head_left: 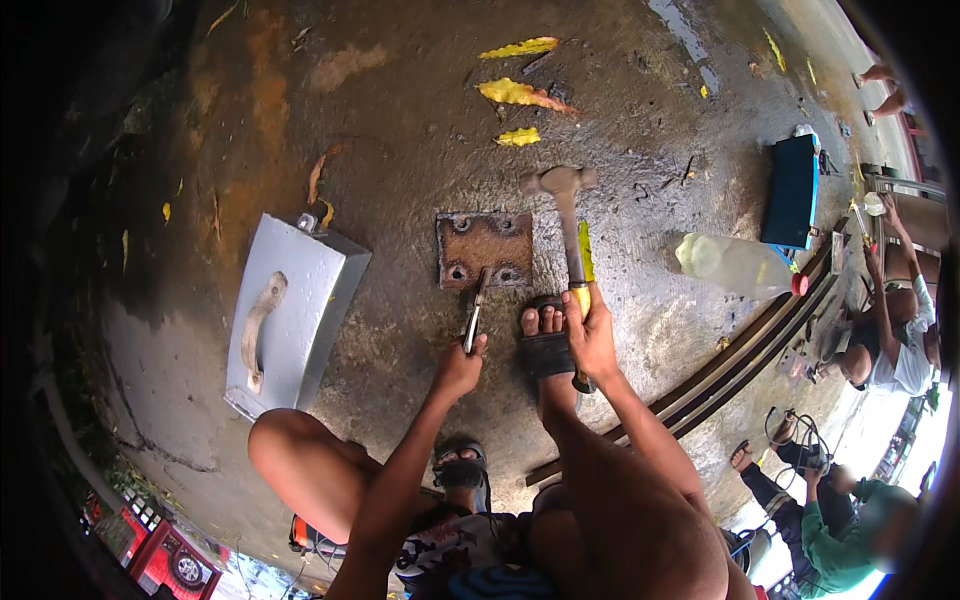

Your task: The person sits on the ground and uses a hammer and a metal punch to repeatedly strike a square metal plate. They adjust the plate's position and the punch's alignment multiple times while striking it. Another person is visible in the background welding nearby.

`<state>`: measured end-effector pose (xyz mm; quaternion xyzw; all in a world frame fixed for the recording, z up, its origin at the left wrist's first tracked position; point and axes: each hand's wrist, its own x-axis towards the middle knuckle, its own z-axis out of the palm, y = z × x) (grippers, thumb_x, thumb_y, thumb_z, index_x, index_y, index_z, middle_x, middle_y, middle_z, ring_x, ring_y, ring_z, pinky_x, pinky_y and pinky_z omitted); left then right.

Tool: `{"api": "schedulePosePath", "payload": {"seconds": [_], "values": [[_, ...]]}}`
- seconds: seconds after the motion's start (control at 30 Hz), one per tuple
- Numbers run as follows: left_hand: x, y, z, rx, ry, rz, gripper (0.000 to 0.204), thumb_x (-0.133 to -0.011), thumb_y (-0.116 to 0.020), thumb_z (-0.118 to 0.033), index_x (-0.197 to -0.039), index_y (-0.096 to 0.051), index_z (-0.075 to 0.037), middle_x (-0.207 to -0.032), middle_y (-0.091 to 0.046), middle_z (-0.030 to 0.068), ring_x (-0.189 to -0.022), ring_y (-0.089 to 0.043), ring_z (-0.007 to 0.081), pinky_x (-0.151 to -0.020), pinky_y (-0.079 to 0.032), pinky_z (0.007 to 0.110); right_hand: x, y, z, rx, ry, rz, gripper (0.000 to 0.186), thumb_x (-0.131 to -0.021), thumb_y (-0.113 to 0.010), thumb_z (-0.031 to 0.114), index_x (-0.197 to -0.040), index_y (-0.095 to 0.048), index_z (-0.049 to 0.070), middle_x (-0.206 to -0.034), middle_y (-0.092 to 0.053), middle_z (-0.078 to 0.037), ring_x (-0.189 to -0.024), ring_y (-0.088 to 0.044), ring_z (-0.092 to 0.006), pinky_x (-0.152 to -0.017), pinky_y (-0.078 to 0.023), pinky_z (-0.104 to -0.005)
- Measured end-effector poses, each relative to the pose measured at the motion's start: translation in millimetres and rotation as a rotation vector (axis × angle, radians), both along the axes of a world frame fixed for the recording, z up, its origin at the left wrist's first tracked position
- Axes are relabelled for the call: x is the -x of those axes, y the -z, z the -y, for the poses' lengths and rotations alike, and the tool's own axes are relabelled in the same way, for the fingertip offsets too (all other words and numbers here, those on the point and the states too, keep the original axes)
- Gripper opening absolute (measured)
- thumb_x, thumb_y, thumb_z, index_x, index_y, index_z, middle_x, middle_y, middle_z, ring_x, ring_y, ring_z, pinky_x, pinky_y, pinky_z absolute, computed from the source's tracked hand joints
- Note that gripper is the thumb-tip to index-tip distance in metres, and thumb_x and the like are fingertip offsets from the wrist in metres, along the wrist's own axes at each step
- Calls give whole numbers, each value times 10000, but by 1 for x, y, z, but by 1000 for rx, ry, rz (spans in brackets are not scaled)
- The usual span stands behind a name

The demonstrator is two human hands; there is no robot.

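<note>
Ground: rough, stained concrete floor (400,130), outdoors, damp in patches, scattered with yellow fallen leaves (520,93).
Plate: rusty square steel plate (484,249) flat on the floor, straight ahead of the knees, 4 corner holes visible.
Chisel: thin metal chisel (474,318), tilted, tip touching the plate's near edge between the 2 lower holes.
Left hand: left hand (458,368), grip pressed tight around the chisel's lower end.
Right hand: right hand (590,335), grip wrapped around the yellow-handled hammer (566,225); head out beyond the plate's far right corner, well off the chisel.
Foot: sandalled foot (545,335) just beside the plate and touching the hammer hand.
Risk, glancing blow: slim chisel head, easy to miss; probable hit on the left knuckles.
Risk, slipping tip: tilted tool on an unclamped plate; likely skid or plate shift under a strike.
Risk, toes: bare toes near the strike line; exposed to a dropped hammer or flying chips.
Surroundings: grey metal box with handle (290,310) to the left, clear plastic bottle (735,264) and blue case (792,190) to the right, other people seated at the right rim.
</note>
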<state>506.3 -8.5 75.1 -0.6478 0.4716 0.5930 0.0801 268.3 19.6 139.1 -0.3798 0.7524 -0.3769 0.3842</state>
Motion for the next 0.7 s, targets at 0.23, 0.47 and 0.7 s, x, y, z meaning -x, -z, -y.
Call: {"api": "schedulePosePath", "payload": {"seconds": [0.23, 0.47, 0.7], "values": [[-5, 1, 1, 0, 23, 20, 605, -1044, -551, -534, -834, -610, 30, -668, -609, 184, -668, -646, 385, -644, -471, 494, 8, -20, 14, -335, -4, 556, 331, -1090, -541, 376, -995, -545, 59, -655, -545, 0, -457, -486, -76, -382, -389, -269], [-6, 3, -4, 74, -25, -54, 633, -1044, -541, -543, -810, -608, 41, -664, -610, 198, -670, -649, 404, -650, -474, 498, 7, 20, 0, -78, -196, -169, 389, -1073, -571, 411, -1062, -560, 22, -638, -553, -3, -543, -572, -126, -486, -452, -311], [-16, 7, -1, 32, 25, 55, 635, -1039, -539, -556, -844, -626, 42, -684, -628, 214, -732, -686, 426, -664, -485, 495, 17, -18, 19, -238, 86, 483, 368, -1086, -546, 408, -1026, -551, 45, -624, -523, 2, -442, -474, -76, -387, -393, -258]]}}
